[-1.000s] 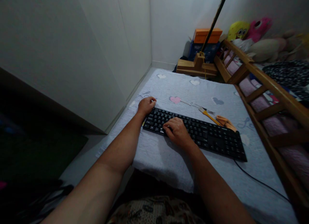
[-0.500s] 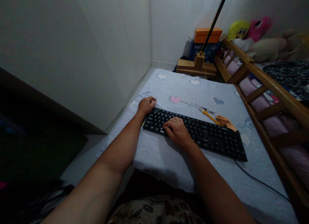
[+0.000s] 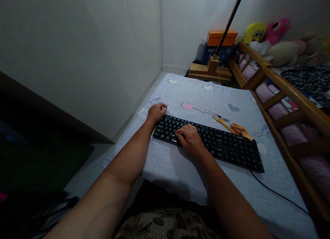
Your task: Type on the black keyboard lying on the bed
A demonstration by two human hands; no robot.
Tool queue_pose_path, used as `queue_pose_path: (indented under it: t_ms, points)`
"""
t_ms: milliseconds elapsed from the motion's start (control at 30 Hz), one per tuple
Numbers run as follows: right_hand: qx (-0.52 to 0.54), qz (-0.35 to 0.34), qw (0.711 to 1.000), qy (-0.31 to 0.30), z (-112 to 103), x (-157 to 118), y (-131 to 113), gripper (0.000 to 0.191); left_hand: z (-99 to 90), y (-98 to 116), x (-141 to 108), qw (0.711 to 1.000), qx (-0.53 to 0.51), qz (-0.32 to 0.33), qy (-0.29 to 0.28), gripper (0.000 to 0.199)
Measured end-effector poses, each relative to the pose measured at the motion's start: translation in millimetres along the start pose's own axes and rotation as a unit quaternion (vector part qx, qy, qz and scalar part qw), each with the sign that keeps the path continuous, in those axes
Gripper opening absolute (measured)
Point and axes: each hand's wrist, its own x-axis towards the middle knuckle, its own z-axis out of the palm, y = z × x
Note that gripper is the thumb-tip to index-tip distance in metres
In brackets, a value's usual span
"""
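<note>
Head view: black computer keyboard lay on heart-print cloth. Right hand had fingers curled over left-side keys, grip unclear. Left hand half-curled at far-left corner; couldn't tell if holding anything.

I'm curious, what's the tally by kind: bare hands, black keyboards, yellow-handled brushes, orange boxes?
Bare hands (left hand, right hand): 2
Long black keyboard: 1
Flat yellow-handled brush: 1
Rectangular orange box: 1
Total: 5
</note>
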Motion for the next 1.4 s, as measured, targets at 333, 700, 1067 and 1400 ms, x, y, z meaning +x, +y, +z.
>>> queue_pose_path:
  t_ms: [333,700,1067,1400]
  points:
    - [-0.025,0.020,0.999,0.006,-1.4,1.3,1.4,0.017,0.5,0.2,1.1,1.000,0.003,-0.001,0.001,0.031]
    - [-0.017,0.028,0.999,-0.001,-2.7,1.8,-0.2,0.018,2.1,-2.9,1.9,1.000,0.003,0.002,0.003,0.031]
    - [0.001,-0.003,1.000,-0.009,-4.3,0.1,-4.7,0.016,-1.4,0.9,-0.4,1.000,0.000,-0.003,-0.002,0.031]
    - [-0.006,0.005,1.000,-0.003,-4.3,4.0,-2.1,0.017,-0.2,-0.8,0.7,1.000,-0.003,-0.002,-0.001,0.031]
